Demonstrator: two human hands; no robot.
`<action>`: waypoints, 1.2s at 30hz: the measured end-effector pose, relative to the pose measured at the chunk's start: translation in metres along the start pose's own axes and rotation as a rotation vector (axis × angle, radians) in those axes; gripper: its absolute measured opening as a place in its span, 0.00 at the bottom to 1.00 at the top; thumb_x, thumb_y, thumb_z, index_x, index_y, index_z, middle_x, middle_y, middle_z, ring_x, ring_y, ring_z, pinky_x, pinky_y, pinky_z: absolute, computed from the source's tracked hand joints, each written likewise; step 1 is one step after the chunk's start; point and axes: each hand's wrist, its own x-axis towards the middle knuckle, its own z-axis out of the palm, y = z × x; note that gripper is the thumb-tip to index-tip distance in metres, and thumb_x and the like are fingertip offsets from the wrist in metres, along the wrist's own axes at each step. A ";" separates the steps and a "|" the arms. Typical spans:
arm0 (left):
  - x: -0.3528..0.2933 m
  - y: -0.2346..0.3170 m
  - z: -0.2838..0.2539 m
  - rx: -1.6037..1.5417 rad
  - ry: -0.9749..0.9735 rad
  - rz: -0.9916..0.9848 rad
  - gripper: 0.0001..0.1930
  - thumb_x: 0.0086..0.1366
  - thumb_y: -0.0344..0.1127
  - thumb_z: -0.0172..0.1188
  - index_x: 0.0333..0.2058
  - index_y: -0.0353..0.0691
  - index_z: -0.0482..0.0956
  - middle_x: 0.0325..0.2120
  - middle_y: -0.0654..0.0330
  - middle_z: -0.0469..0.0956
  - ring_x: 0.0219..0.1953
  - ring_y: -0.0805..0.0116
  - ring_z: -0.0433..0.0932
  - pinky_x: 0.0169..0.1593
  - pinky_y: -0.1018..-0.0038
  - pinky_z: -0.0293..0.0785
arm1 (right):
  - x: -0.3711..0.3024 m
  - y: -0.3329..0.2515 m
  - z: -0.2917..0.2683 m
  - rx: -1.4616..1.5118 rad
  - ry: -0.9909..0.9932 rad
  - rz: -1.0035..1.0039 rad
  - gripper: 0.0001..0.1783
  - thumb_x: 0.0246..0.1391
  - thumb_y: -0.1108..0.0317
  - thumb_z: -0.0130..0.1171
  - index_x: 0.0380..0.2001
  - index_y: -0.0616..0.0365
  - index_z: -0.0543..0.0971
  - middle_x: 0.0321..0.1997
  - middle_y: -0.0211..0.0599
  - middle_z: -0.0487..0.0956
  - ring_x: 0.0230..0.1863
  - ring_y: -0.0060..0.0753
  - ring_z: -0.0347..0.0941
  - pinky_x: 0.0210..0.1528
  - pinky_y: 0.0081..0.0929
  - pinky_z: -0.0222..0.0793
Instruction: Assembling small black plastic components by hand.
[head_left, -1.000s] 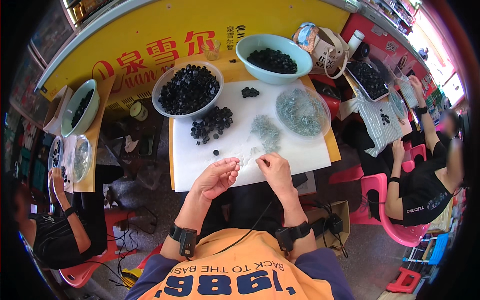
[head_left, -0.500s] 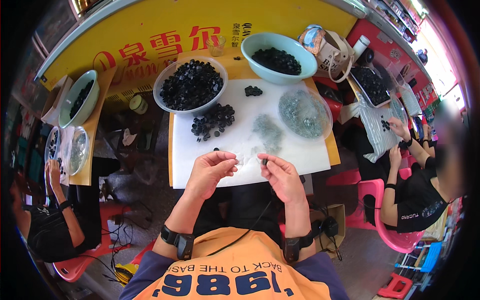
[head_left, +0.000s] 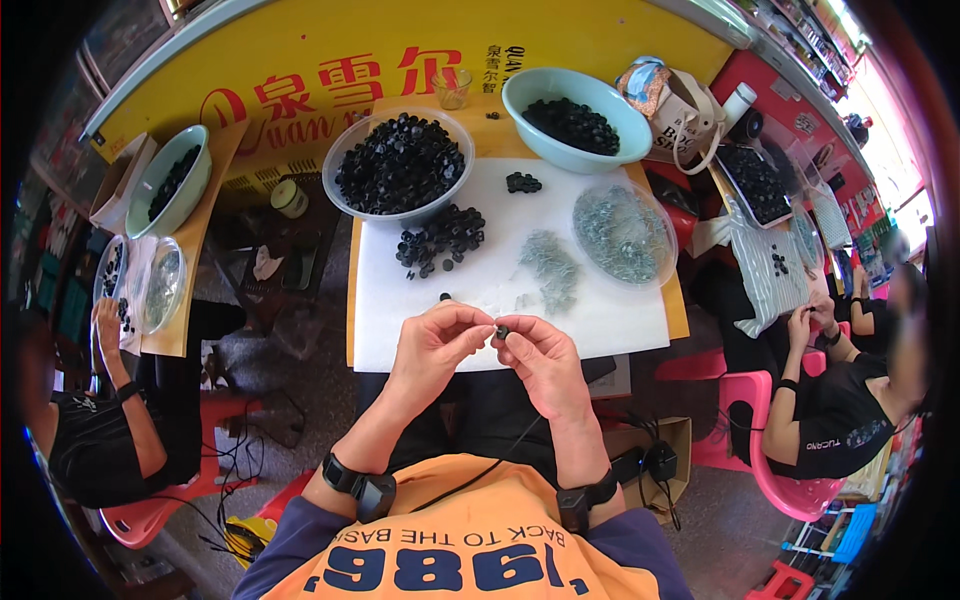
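Observation:
My right hand pinches a small round black part between thumb and finger. My left hand is closed in a pinch right against that part; whatever is in its fingertips is too small to make out. Both hands meet over the near edge of a white sheet. Beyond them lie a heap of loose black parts and a scatter of thin, shiny, pale pieces. One lone black part sits just past my left fingers.
A clear bowl of black parts, a pale green basin and a clear round tray of pale pieces stand on the table. A small black cluster lies between them. People work at tables on the left and right.
My hands have come together from a gap, bringing the left fingertips up to the black part in my right hand. The view has shifted slightly. The right-hand co-worker's hands have drawn back.

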 end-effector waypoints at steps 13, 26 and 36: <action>-0.002 0.013 0.005 0.333 0.025 0.058 0.04 0.61 0.25 0.61 0.33 0.30 0.80 0.28 0.63 0.77 0.29 0.79 0.76 0.34 0.83 0.72 | -0.006 0.002 0.004 -0.307 0.086 -0.154 0.15 0.57 0.75 0.58 0.48 0.66 0.77 0.37 0.32 0.80 0.37 0.16 0.72 0.42 0.14 0.70; -0.001 -0.013 -0.004 -0.104 -0.030 -0.193 0.07 0.61 0.28 0.63 0.36 0.31 0.81 0.27 0.62 0.80 0.30 0.78 0.76 0.35 0.82 0.73 | -0.008 0.016 0.006 -0.621 0.185 -0.264 0.13 0.57 0.74 0.60 0.45 0.64 0.79 0.37 0.31 0.79 0.36 0.17 0.73 0.39 0.14 0.69; -0.008 -0.017 -0.021 -0.159 -0.003 -0.308 0.07 0.60 0.31 0.64 0.34 0.32 0.81 0.25 0.63 0.79 0.26 0.78 0.75 0.33 0.83 0.72 | -0.005 0.010 0.020 -0.911 0.135 -0.430 0.12 0.55 0.76 0.61 0.43 0.63 0.80 0.39 0.33 0.78 0.38 0.19 0.72 0.40 0.16 0.68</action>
